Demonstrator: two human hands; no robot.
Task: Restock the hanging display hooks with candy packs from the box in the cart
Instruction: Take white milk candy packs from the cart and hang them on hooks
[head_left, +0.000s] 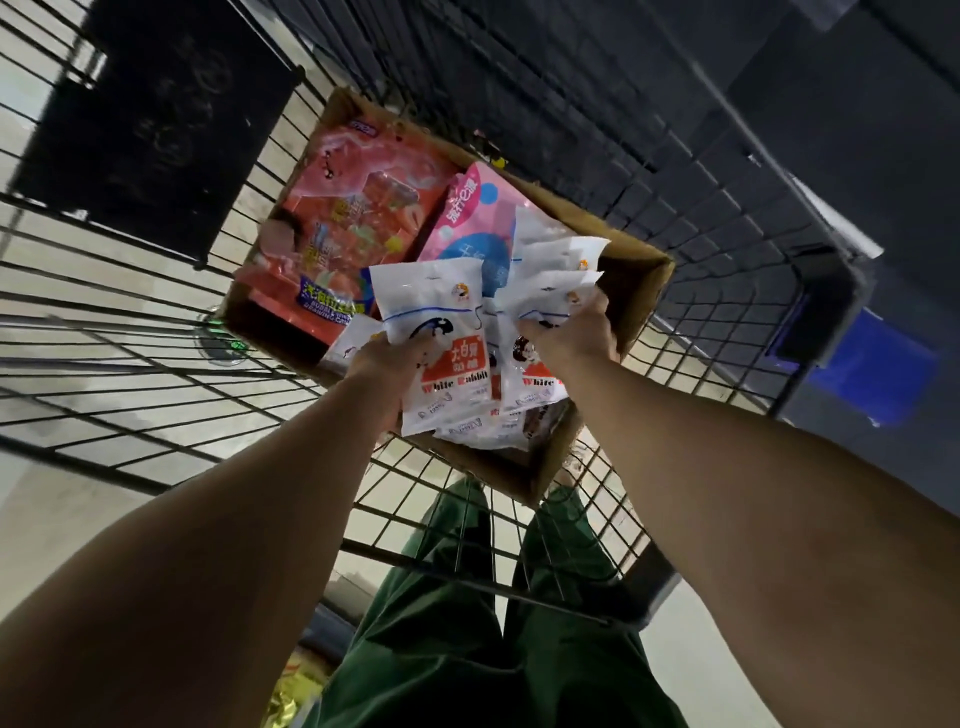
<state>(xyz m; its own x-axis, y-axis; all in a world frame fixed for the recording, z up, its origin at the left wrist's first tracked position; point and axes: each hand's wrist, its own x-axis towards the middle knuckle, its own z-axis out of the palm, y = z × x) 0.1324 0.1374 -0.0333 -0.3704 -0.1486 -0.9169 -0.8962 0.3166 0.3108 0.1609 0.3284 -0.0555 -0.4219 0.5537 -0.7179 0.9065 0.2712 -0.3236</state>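
An open cardboard box (636, 291) lies in a wire cart (156, 374). Both hands reach into it. My left hand (387, 364) grips one white White Rabbit candy pack (441, 338) from its left side. My right hand (574, 330) is closed on a fanned bunch of the same white packs (550, 275). More white packs (488, 431) lie in the near end of the box. A red candy bag (353, 218) and a pink-and-blue bag (478, 223) fill the far end. No display hooks are in view.
A black panel (156, 119) hangs on the cart's far left side. Dark shelving (779, 130) rises at the upper right, with a blue object (878, 374) beside it. My green trousers (467, 623) show through the cart's wire floor, and a yellow packet (291, 696) lies at the bottom.
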